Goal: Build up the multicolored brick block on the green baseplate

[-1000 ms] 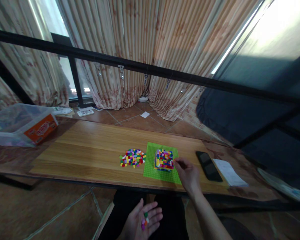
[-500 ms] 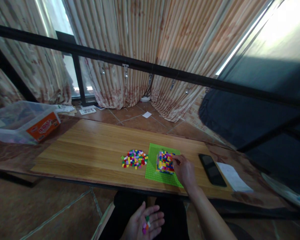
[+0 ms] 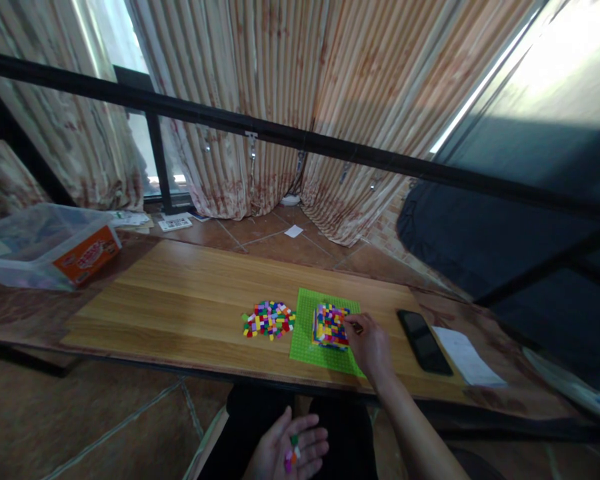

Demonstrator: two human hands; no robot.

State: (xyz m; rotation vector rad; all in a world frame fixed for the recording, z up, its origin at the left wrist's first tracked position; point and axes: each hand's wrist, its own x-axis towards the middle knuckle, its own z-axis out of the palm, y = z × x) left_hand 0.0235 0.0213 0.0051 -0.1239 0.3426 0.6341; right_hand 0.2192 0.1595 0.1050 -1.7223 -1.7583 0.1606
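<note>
My left hand point(image 3: 293, 448) is held palm up near my lap, cupping several loose toy bricks point(image 3: 291, 459) in green, orange, white and magenta on the palm, its fingers loosely extended. My right hand point(image 3: 371, 343) is closed in a pinch at the right edge of a multicoloured block of toy bricks point(image 3: 329, 325). What its fingertips hold, if anything, is too small and hidden to make out. Beneath the brick block lies a green studded baseplate point(image 3: 305, 337), whose right part my right hand partly covers.
Left of the baseplate lies a pile of loose bricks point(image 3: 269, 320) on the wooden tabletop point(image 3: 180, 300). A black phone point(image 3: 425, 341) and a white paper point(image 3: 467, 355) are at the right. A clear plastic bin point(image 3: 35, 243) stands far left. A black metal bar point(image 3: 290, 135) crosses beyond the table.
My right hand shifts very slightly, its fingertips staying at the right edge of the brick block. The left hand stays almost still with its bricks.
</note>
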